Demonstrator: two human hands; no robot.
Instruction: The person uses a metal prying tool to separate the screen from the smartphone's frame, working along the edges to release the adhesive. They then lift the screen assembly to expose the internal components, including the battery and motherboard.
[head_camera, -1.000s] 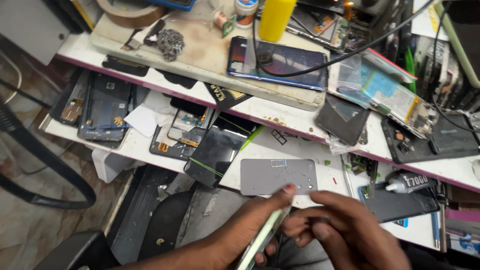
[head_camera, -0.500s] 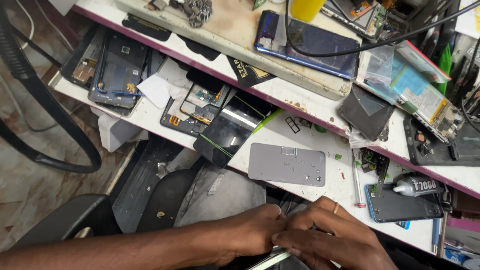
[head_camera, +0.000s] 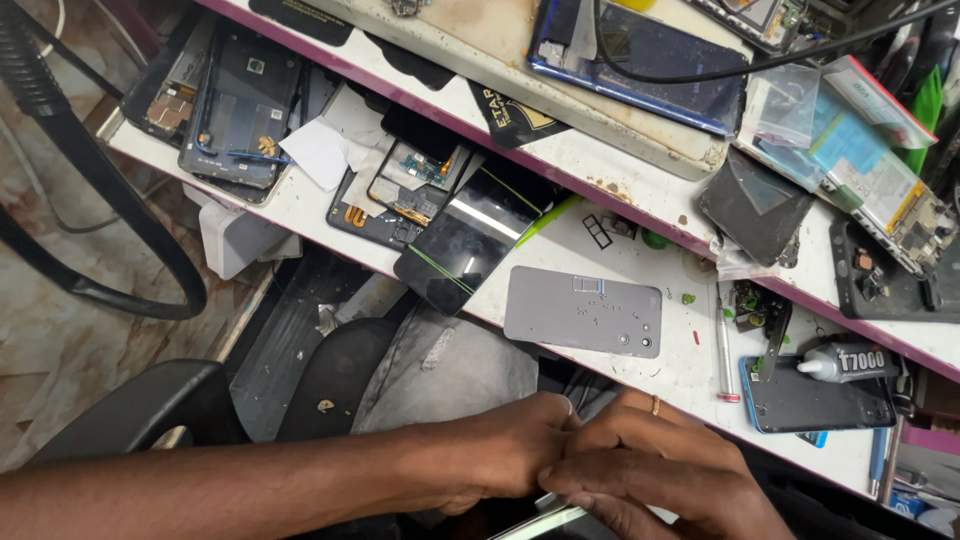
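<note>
Both my hands meet at the bottom of the head view, below the white workbench (head_camera: 300, 205) edge. My left hand (head_camera: 505, 450) and my right hand (head_camera: 655, 470) grip a thin phone screen panel (head_camera: 545, 518), mostly hidden under the fingers, with only its pale edge showing. A ring sits on my right hand. Just above them on the bench lies a grey phone back plate (head_camera: 583, 311). A black cracked screen (head_camera: 470, 242) with green lines hangs over the bench edge.
Opened phone bodies (head_camera: 235, 95) and circuit parts (head_camera: 415, 180) lie at the left. A blue phone (head_camera: 640, 55) rests on the raised shelf. A dark phone frame (head_camera: 815, 395), a glue tube (head_camera: 845, 362) and a screwdriver (head_camera: 722, 345) lie at the right. A black cable (head_camera: 120, 230) loops at the left.
My hands have dropped lower and closer together, covering more of the screen panel. The view has tilted down, so the bench sits higher in the picture.
</note>
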